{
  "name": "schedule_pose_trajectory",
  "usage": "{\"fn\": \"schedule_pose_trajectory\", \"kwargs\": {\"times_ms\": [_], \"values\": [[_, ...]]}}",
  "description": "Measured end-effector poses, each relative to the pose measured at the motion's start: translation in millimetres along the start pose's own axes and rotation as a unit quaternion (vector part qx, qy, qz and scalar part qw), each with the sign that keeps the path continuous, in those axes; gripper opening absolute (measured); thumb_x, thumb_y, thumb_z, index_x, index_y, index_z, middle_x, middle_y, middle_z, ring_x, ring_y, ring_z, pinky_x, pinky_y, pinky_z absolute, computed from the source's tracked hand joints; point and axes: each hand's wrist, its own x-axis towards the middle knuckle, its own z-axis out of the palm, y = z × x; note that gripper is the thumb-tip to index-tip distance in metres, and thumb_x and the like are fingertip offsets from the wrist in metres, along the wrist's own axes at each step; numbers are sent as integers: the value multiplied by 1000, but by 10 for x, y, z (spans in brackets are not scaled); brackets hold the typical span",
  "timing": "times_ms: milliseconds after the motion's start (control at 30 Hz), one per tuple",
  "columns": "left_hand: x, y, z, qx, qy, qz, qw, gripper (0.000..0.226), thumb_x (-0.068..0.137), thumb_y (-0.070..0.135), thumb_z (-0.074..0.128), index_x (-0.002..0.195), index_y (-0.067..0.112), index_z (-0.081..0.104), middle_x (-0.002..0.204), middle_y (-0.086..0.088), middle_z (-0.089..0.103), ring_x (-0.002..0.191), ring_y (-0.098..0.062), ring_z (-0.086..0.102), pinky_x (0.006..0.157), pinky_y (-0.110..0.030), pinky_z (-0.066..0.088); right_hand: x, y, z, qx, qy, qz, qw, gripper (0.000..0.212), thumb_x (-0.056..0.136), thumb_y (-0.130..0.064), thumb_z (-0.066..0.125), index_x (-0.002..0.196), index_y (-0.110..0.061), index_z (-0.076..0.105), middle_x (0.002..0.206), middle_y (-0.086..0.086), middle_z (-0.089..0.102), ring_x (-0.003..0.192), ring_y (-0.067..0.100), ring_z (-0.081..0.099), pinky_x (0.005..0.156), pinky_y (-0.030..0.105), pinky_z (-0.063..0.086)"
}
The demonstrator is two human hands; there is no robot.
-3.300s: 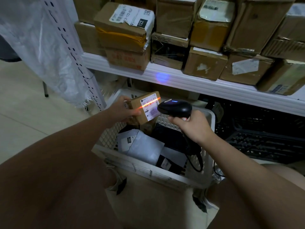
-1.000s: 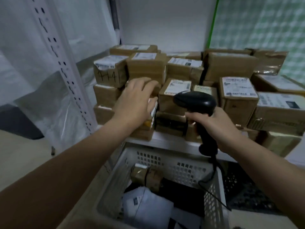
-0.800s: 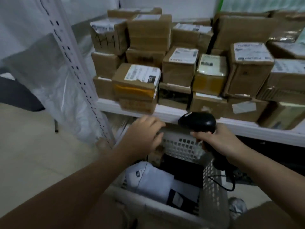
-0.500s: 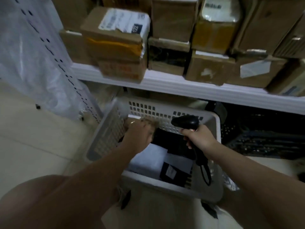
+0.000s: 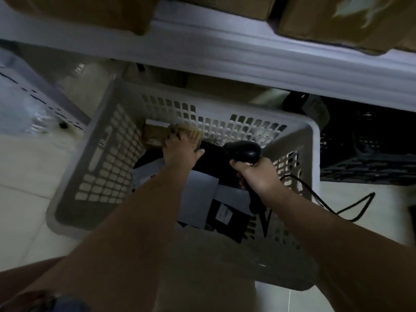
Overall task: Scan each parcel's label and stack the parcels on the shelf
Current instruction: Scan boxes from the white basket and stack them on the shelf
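Parcels lie mixed in a white basket (image 5: 105, 163) with holed walls that stands on the pale floor (image 5: 27, 176), under the front edge of a white shelf (image 5: 247, 57). The left hand (image 5: 180, 154) reaches into the far left corner of the basket. Its fingers lie over a small brown parcel (image 5: 155, 137) and touch it, and the thumb is spread out to the right. The blur there is strong, so I cannot tell if the fingers really close around the parcel or only rest on it. A white label shows on the parcel's far edge, beyond the fingertips.

Under the left wrist lies a grey mailer bag (image 5: 198, 199). At the thumb side and nearer the person is a black mailer bag (image 5: 234, 226) with a small white label.

The right hand (image 5: 256, 174) is wrapped firmly around the handle of a black scanner (image 5: 243, 150). The scanner's head stands out above the fist and points to the far wall of the basket. The handle goes down below the fist, over the black bag. A black cable (image 5: 352, 219) runs away from this hand, over the right wall of the basket and onto the floor.

Above both hands, brown cardboard boxes (image 5: 337, 19) stand on the shelf. Right of the scanner hand, under the shelf, is a dark crate (image 5: 371, 154).
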Motion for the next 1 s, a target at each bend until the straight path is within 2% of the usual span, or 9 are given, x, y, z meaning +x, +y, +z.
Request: {"fn": "schedule_pose_trajectory", "kwargs": {"times_ms": [200, 367, 500, 567, 667, 733, 867, 933, 1000], "values": [[-76, -4, 20, -49, 19, 6, 999, 89, 77, 34, 74, 142, 9, 20, 139, -25, 29, 125, -39, 34, 96, -45, 40, 51, 71, 32, 12, 4, -3, 1000, 16, 87, -20, 71, 79, -9, 62, 59, 7, 57, 49, 19, 52, 48, 28, 44], [-482, -120, -177, -84, 27, 34, 995, 109, 74, 34, 77, 150, 10, 2, 144, -23, 20, 133, -41, 22, 107, -46, 29, -143, -109, 30, 22, 4, -16, 1000, 25, 88, -21, 70, 68, -12, 58, 57, 7, 56, 44, 18, 51, 44, 25, 42], [-903, -195, -485, -130, 22, 53, 990, 123, 68, 41, 81, 150, 7, -4, 145, -23, 16, 136, -41, 19, 113, -47, 21, -456, -431, -34, 40, -14, -61, 997, 18, 88, -19, 68, 74, -10, 60, 61, 7, 58, 43, 17, 52, 44, 25, 43], [-1090, -238, -674, -138, 30, 78, 987, 121, 65, 44, 83, 148, 2, 5, 145, -24, 18, 137, -41, 21, 115, -46, 22, -656, -606, -106, 54, -34, -81, 995, 13, 88, -16, 68, 79, -9, 61, 63, 7, 57, 44, 16, 52, 42, 23, 43], [-1414, -358, -984, -193, 47, 144, 969, 114, 43, 51, 77, 135, -1, 34, 130, -23, 43, 121, -38, 44, 103, -49, 41, -1017, -786, -251, 64, -60, -88, 992, 14, 87, -18, 71, 93, -8, 64, 71, 6, 59, 57, 17, 55, 47, 25, 44], [-1622, -460, -1122, -232, 61, 172, 955, 113, 35, 45, 69, 133, 1, 35, 126, -17, 44, 116, -31, 50, 95, -48, 48, -1254, -823, -359, 65, -53, -97, 992, 19, 84, -21, 74, 99, -13, 65, 81, 3, 62, 70, 16, 57, 54, 25, 42], [-1951, -618, -1375, -316, 31, 259, 912, 100, 58, 9, 80, 139, 16, 21, 133, -14, 39, 123, -21, 48, 92, -25, 45, -1611, -882, -543, 125, -67, -116, 983, 11, 81, -20, 76, 82, -18, 65, 71, -2, 65, 68, 14, 58, 60, 25, 44], [-2069, -651, -1503, -346, 12, 297, 890, 99, 63, 4, 77, 135, 27, 13, 135, -11, 38, 124, -18, 48, 95, -28, 45, -1749, -917, -615, 160, -93, -121, 975, 8, 82, -16, 75, 85, -16, 67, 72, 0, 65, 70, 16, 60, 67, 29, 50], [-2127, -675, -1599, -370, -10, 303, 878, 104, 64, 5, 80, 136, 34, 11, 141, -10, 36, 128, -19, 46, 104, -39, 44, -1846, -919, -663, 182, -108, -135, 968, 12, 83, -13, 74, 93, -13, 69, 84, 5, 68, 80, 22, 63, 76, 37, 53]]}}
